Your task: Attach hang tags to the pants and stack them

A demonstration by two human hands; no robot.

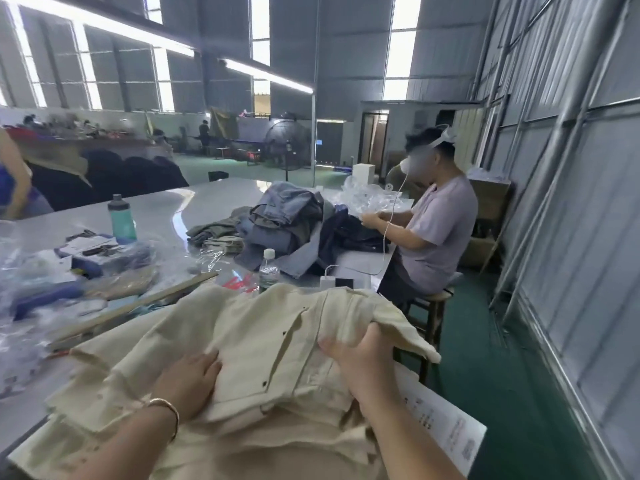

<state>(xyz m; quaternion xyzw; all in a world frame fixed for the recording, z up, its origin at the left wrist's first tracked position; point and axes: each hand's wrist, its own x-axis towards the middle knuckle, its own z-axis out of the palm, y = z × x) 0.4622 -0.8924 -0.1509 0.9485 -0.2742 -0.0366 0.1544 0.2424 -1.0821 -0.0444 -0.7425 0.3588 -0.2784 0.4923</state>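
- Left hand (192,382) is pressing flat on cream pants (263,344); right hand (360,355) is gripping their waistband fold.
- Pants are lying on the table (166,209), nearer than the water bottle (268,271).
- Worker is seemingly positioning them; no hang tag visible, so fetching one comes next.

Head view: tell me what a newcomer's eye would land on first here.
The cream pants fill the foreground on the grey table, the left hand pressed flat on them and the right hand gripping a fold of fabric. Beyond them, a heap of denim garments sits mid-table beside a seated person, and a teal bottle stands to the left.
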